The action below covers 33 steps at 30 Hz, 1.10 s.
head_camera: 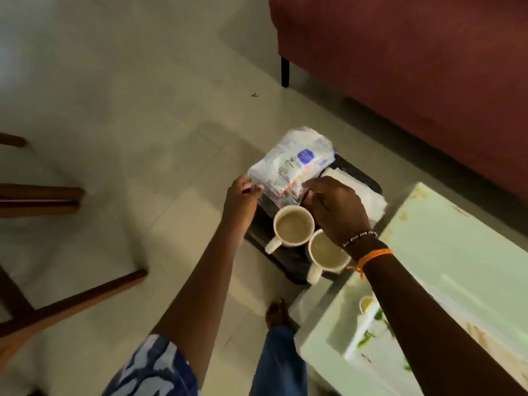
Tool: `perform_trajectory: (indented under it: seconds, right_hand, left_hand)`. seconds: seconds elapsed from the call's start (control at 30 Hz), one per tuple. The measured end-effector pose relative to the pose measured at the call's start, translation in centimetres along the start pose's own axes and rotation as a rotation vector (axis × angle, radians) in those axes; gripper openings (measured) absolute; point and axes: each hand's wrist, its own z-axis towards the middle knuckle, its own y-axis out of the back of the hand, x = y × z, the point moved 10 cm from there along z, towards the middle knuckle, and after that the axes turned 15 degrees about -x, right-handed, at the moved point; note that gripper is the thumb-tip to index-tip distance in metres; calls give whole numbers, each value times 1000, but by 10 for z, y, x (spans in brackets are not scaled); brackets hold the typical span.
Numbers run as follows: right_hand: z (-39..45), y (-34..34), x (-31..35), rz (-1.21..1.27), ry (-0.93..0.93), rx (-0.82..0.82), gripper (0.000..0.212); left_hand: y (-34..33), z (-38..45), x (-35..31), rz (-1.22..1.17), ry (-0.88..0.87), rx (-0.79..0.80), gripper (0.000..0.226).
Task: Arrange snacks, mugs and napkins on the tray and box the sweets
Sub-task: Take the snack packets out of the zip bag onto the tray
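A black tray (281, 265) hangs over the tiled floor beside a pale table. It carries a white snack packet (291, 161) with a blue label at its far end. Two white mugs of milky drink, one (293, 225) and the other (325, 251), stand at the near end with their handles toward me. A stack of white napkins (370, 197) lies on the right. My left hand (243, 198) grips the tray's left edge beside the packet. My right hand (334, 207) reaches over the mugs, its fingers curled onto the packet's near right corner.
The pale table (463, 252) stands at the right with a small cup (366, 304) and green scraps on it. Behind it is a dark red sofa (414, 81). Wooden chair legs (43, 200) are at the left. My bare foot (277, 312) is below the tray.
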Motion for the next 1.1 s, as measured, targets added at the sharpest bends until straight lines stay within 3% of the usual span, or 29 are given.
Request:
perform_trajectory:
  seconds: [0.1,0.2,0.33,0.5,0.67,0.73,0.83,0.9,0.97,1.1]
  right_hand:
    - [40,-36,-29,-12,-150,-13,38]
    - [59,-72,-47,-71,-214,41,45]
    - [63,-88,-56,-98,-264,-27,48]
    - [66,-87,-55,34,-354,-89,48]
    - [73,-72,-65,265,-496,-148,29]
    - [68,-65,-66,457,-646,-116,44]
    - [48,-44,-59,790,-889,-26,88]
    - [31,-31,-44,1116,-983,100,79]
    - [11,-9,-43,1291,-994,122,63]
    - [-38,25,-61,1333,-972,44,30]
  left_hand:
    - [-24,41,28,-20,246,125,41]
    - [-43,68,52,2,363,199,43]
    - [-62,81,62,-187,460,222,19]
    - [-67,81,46,-418,465,184,13]
    - [-54,74,-8,-497,116,120,17]
    - [-45,56,-37,-404,-120,93,21]
    - [-44,-3,-84,-158,-649,132,26]
    - [-49,-55,-95,37,-946,191,33]
    - [-51,-103,-94,224,-1153,183,33]
    - [-55,-188,-71,318,-1261,303,30]
